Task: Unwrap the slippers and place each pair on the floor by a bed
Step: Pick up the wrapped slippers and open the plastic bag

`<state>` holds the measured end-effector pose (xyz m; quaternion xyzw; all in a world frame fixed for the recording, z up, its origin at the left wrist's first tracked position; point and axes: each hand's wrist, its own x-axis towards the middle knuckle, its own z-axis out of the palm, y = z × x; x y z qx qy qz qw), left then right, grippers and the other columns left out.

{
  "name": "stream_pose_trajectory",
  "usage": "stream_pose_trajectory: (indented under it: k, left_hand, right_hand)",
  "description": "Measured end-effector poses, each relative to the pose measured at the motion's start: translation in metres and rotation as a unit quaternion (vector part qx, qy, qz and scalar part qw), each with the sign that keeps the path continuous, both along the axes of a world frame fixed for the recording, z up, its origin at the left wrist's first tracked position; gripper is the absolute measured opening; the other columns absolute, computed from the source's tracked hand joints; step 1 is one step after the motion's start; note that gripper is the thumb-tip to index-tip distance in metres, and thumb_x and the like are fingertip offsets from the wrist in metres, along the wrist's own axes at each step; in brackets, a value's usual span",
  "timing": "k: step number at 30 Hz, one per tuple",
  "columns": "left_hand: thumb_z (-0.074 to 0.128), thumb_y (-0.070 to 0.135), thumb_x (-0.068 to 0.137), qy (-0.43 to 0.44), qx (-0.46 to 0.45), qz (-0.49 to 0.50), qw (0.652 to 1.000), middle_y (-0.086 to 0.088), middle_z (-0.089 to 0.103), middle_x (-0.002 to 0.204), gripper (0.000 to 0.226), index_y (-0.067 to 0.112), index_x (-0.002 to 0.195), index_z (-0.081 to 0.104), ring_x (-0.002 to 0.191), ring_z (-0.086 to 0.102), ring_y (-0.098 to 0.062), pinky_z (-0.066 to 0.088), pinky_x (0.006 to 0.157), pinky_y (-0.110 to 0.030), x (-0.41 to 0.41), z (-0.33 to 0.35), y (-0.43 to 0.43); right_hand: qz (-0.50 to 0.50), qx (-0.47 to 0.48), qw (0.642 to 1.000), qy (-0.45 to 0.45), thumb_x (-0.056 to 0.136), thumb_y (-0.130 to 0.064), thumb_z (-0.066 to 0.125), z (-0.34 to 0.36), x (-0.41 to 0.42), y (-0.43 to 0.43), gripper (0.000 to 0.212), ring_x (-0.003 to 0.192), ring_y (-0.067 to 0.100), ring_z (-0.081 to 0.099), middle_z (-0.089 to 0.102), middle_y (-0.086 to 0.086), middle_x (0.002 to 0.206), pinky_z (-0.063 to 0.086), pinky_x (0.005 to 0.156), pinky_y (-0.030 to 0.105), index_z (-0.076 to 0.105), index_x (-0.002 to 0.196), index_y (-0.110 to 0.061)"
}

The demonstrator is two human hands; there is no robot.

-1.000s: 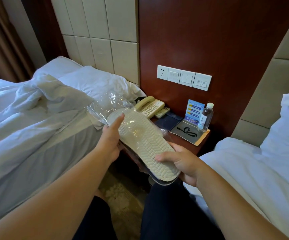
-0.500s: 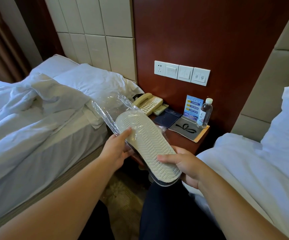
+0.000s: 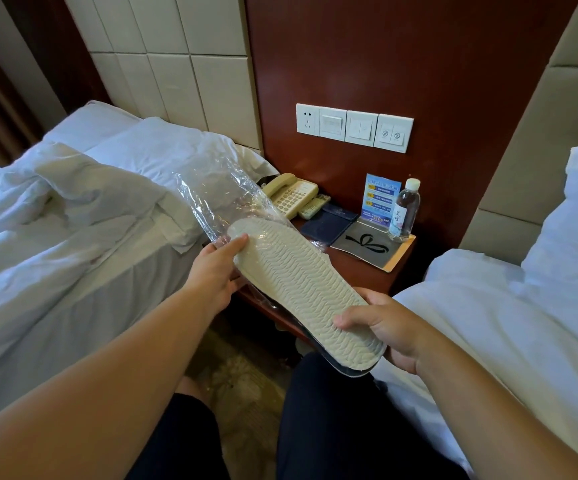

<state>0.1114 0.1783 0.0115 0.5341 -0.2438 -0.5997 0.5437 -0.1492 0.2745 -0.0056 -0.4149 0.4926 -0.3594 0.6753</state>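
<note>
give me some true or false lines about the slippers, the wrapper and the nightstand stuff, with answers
1. The slippers are held sole-up, with the right hand gripping the near end. True.
2. The plastic wrapper is fully off and lies on the bed. False: it covers the slippers' far end, where the left hand pinches it.
3. A capped water bottle stands upright on the nightstand. True.
4. The telephone has its handset lying off beside it. False: the handset rests on the phone.
</note>
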Motion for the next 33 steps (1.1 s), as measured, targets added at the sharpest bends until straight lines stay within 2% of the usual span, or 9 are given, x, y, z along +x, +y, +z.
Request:
stream_pose_trajectory:
  k: [5, 9, 14, 18, 22, 24, 27, 31, 33]
  left_hand:
    - [0.072, 0.012, 0.085, 0.028, 0.017, 0.072, 0.997, -0.007, 0.073, 0.102, 0.036, 0.017, 0.118, 0.061, 0.080, 0.072, -0.018, 0.061, 0.073, -0.043, 0.003, -0.007, -0.014]
    - [0.061, -0.003, 0.086, 0.020, 0.022, 0.108, 0.994, -0.008, 0.064, 0.087, 0.047, 0.009, 0.131, 0.053, 0.043, 0.048, -0.012, 0.042, 0.041, -0.025, 0.003, -0.021, -0.021]
    - [0.066, 0.003, 0.087, 0.007, 0.010, 0.132, 0.991, -0.011, 0.072, 0.104, 0.043, 0.025, 0.123, 0.061, 0.073, 0.067, -0.022, 0.061, 0.066, -0.042, -0.016, -0.043, -0.030]
    - [0.074, 0.011, 0.083, -0.025, 0.013, 0.028, 0.999, -0.007, 0.072, 0.096, 0.049, 0.033, 0.124, 0.058, 0.075, 0.071, -0.018, 0.057, 0.057, -0.032, -0.053, -0.062, -0.027]
    - [0.077, 0.019, 0.080, -0.079, 0.035, -0.123, 0.989, -0.003, 0.069, 0.110, 0.054, 0.034, 0.126, 0.054, 0.082, 0.074, -0.019, 0.059, 0.066, -0.037, -0.092, -0.087, -0.028]
    - [0.076, 0.025, 0.081, -0.135, 0.037, -0.166, 0.976, 0.001, 0.075, 0.098, 0.043, 0.031, 0.119, 0.058, 0.080, 0.074, -0.019, 0.061, 0.068, -0.041, -0.111, -0.097, -0.028]
    - [0.076, 0.033, 0.081, -0.224, 0.026, -0.213, 0.951, 0.012, 0.075, 0.091, 0.038, 0.033, 0.115, 0.060, 0.077, 0.073, -0.009, 0.058, 0.059, -0.028, -0.134, -0.106, -0.031]
    - [0.072, 0.037, 0.081, -0.297, 0.022, -0.282, 0.912, 0.015, 0.068, 0.109, 0.061, 0.035, 0.136, 0.046, 0.082, 0.070, -0.010, 0.057, 0.062, -0.028, -0.152, -0.110, -0.038]
    - [0.072, 0.038, 0.081, -0.308, 0.031, -0.302, 0.902, 0.013, 0.062, 0.124, 0.087, 0.036, 0.151, 0.020, 0.075, 0.070, -0.012, 0.053, 0.052, -0.023, -0.155, -0.110, -0.041]
  right_hand:
    - [0.020, 0.002, 0.999, 0.030, 0.058, -0.008, 0.075, -0.003, -0.019, -0.003, 0.055, 0.096, 0.035, 0.071, 0.074, 0.016, 0.104, 0.055, 0.086, 0.048, 0.065, 0.112, -0.009]
    - [0.055, 0.015, 0.998, 0.003, 0.052, -0.005, 0.075, 0.002, -0.051, -0.011, 0.065, 0.096, 0.037, 0.069, 0.071, 0.021, 0.111, 0.057, 0.081, 0.044, 0.064, 0.117, -0.008]
    - [0.027, 0.003, 0.996, -0.083, 0.055, -0.008, 0.071, 0.000, -0.076, -0.023, 0.060, 0.092, 0.035, 0.068, 0.069, 0.022, 0.111, 0.058, 0.075, 0.040, 0.068, 0.114, -0.006]
    - [-0.049, -0.020, 0.996, -0.072, 0.064, -0.009, 0.072, -0.005, -0.073, -0.034, 0.053, 0.091, 0.033, 0.070, 0.071, 0.019, 0.109, 0.058, 0.069, 0.038, 0.066, 0.116, -0.004]
    - [-0.121, -0.032, 0.990, -0.061, 0.068, -0.016, 0.074, -0.014, -0.070, -0.041, 0.047, 0.091, 0.030, 0.073, 0.074, 0.015, 0.107, 0.058, 0.064, 0.032, 0.069, 0.114, -0.007]
    - [-0.136, -0.040, 0.989, -0.051, 0.080, -0.016, 0.071, -0.018, -0.071, -0.043, 0.032, 0.094, 0.027, 0.073, 0.074, 0.011, 0.107, 0.058, 0.066, 0.031, 0.071, 0.111, -0.014]
    - [-0.155, -0.056, 0.986, 0.011, 0.090, -0.018, 0.066, -0.026, -0.072, -0.047, 0.025, 0.095, 0.022, 0.073, 0.076, 0.003, 0.105, 0.057, 0.075, 0.034, 0.070, 0.115, -0.022]
    - [-0.214, -0.079, 0.971, 0.067, 0.091, -0.019, 0.066, -0.041, -0.069, -0.054, 0.025, 0.090, 0.011, 0.072, 0.076, -0.008, 0.101, 0.057, 0.070, 0.025, 0.066, 0.113, -0.031]
    - [-0.260, -0.077, 0.957, 0.108, 0.091, -0.024, 0.066, -0.050, -0.067, -0.061, 0.027, 0.090, 0.009, 0.070, 0.074, -0.010, 0.101, 0.054, 0.066, 0.024, 0.063, 0.117, -0.032]
